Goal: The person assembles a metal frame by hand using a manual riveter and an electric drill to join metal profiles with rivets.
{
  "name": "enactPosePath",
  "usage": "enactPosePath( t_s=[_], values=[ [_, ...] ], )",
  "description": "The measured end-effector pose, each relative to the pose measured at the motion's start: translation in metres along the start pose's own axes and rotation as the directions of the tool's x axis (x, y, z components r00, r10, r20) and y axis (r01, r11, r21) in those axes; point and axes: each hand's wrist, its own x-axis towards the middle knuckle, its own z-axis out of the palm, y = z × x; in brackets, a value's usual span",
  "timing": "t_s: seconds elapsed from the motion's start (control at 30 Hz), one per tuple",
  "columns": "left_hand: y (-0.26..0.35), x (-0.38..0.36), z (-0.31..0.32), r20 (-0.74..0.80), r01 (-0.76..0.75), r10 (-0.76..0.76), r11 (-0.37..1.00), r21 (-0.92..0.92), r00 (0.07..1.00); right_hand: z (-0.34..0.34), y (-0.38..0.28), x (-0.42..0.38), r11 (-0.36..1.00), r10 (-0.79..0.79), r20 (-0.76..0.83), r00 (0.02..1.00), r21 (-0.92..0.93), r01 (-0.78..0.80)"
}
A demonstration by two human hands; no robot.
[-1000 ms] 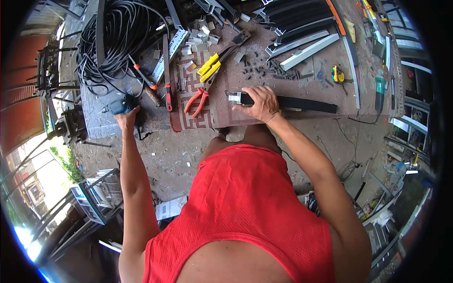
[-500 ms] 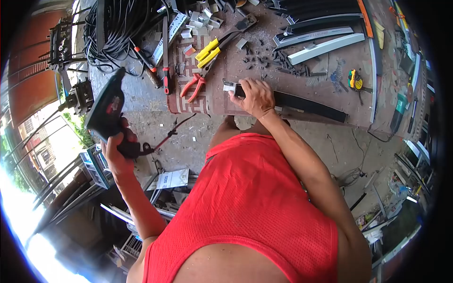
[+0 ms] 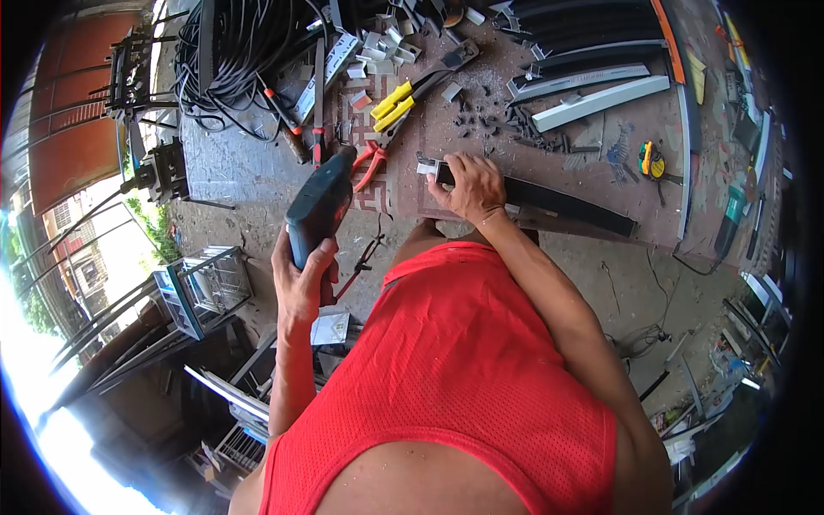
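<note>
My left hand [image 3: 300,279] is closed around the grip of a dark teal and black power drill [image 3: 319,206], held up in front of the bench's near edge. Its bit cannot be made out. A dark red cord [image 3: 365,262] hangs beside it. My right hand [image 3: 476,189] grips a long black metal profile [image 3: 571,206] near its left end, on the workbench [image 3: 506,51]. A small silver bracket [image 3: 427,166] sticks out of that end, left of my fingers. Red-handled pliers [image 3: 369,165] and yellow-handled snips [image 3: 393,107] lie beyond the drill.
Cut silver bracket pieces [image 3: 382,56] and a black cable coil [image 3: 227,60] lie at the back left. Black plugs [image 3: 481,120] are scattered mid-bench. A white profile [image 3: 601,103], tape measure [image 3: 652,160] and green angle grinder [image 3: 730,210] lie to the right.
My left hand has swung the drill rightward, closer to the profile's end. My right hand stays on the profile. The whole view has shifted slightly.
</note>
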Motion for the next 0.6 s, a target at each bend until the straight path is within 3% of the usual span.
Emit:
enactPosePath(
  t_s=[0.13,0.17,0.27,0.33,0.4,0.53,0.6],
  values=[
    [-0.002,-0.003,0.011,-0.029,-0.098,0.098,0.995,0.005,0.995,-0.009,-0.004,0.001,0.999,0.016,-0.029,0.999,0.03,-0.015],
    [0.0,-0.003,0.013,-0.025,-0.088,0.088,0.996,0.003,0.996,-0.014,-0.004,0.001,0.998,0.036,0.04,0.999,0.05,-0.038],
    [0.001,-0.006,0.016,-0.03,-0.017,0.017,1.0,0.009,0.999,-0.027,0.006,0.003,0.976,-0.116,0.145,0.983,0.198,0.086],
    [-0.007,-0.007,0.015,-0.02,-0.013,0.013,1.0,-0.02,1.0,-0.035,0.021,0.016,0.931,-0.17,0.366,0.915,0.365,0.027],
    [-0.013,-0.007,0.018,-0.018,-0.03,0.03,0.999,-0.037,0.999,-0.05,0.038,0.045,0.888,-0.296,0.553,0.779,0.46,0.01],
    [-0.017,-0.013,0.027,-0.03,-0.029,0.028,0.999,-0.042,0.999,-0.03,0.057,0.067,0.722,-0.54,0.492,0.683,0.687,0.076],
    [-0.015,-0.016,0.033,-0.041,-0.012,0.009,0.998,-0.056,0.999,-0.029,0.056,0.064,0.727,-0.444,0.594,0.671,0.676,-0.118]
  ],
)
